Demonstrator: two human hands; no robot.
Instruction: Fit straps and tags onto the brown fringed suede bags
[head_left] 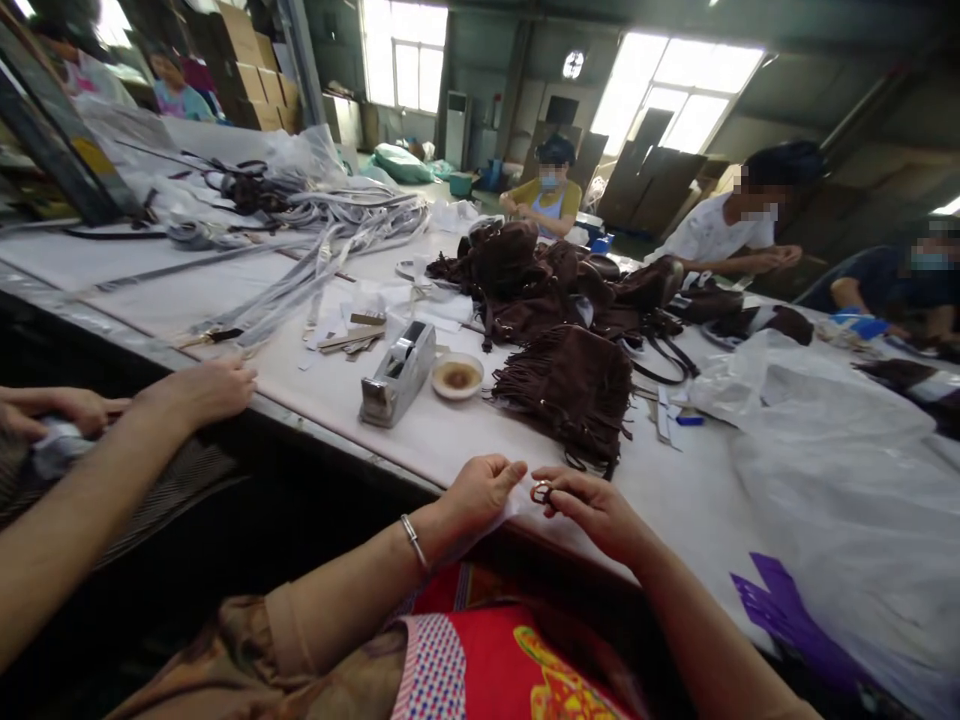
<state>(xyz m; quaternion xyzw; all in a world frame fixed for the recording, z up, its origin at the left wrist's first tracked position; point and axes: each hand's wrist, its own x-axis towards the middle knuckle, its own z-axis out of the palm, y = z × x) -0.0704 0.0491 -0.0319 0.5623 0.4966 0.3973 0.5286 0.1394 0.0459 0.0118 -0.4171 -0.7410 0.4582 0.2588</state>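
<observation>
My left hand, with a silver bangle at the wrist, is closed at the table's front edge. A piece of thin clear plastic hangs from its fingers. Just to the right, my right hand pinches a small metal ring with something dark attached; its exact kind is too small to tell. The fingertips of both hands are close together but apart. Beyond them lies a dark brown fringed bag. A grey tape dispenser and a small white dish with a brown stain stand to its left.
More brown bags are heaped behind. Plastic-wrapped straps spread over the left of the white table. A large clear plastic bag lies at right, near a purple piece. A co-worker's arm rests on the left edge; several people work opposite.
</observation>
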